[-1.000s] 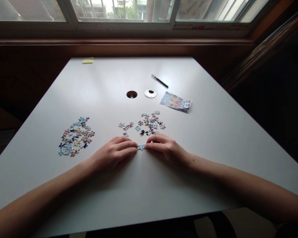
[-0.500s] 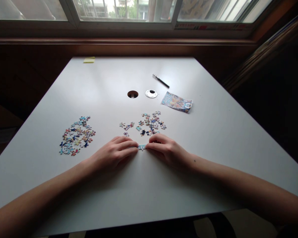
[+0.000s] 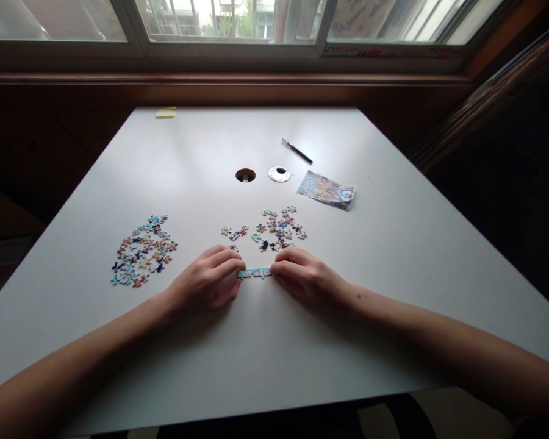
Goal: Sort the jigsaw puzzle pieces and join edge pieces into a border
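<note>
A narrow light-blue strip of joined jigsaw puzzle pieces (image 3: 255, 273) lies on the white table between my hands. At its left end, my left hand (image 3: 214, 274) is closed, with fingertips and thumb pinching the strip's edge. My right hand (image 3: 302, 271) pinches the right end, its fingers curled and covering that end. Just beyond the hands is a loose cluster of puzzle pieces (image 3: 281, 228), partly hidden behind my right fingers. A few more puzzle pieces (image 3: 235, 234) lie beyond my left hand.
A larger heap of puzzle pieces (image 3: 144, 253) is spread at the left. Farther back are a printed picture sheet (image 3: 328, 190), a black pen (image 3: 297, 150), a round metal cover (image 3: 279, 174) and a hole (image 3: 246, 175) in the table (image 3: 201, 152). A yellow sticky note (image 3: 166, 113) sits at the far edge.
My left hand has shifted left along the strip and its fingers have curled in, showing more of the strip. My right hand has stayed almost in place.
</note>
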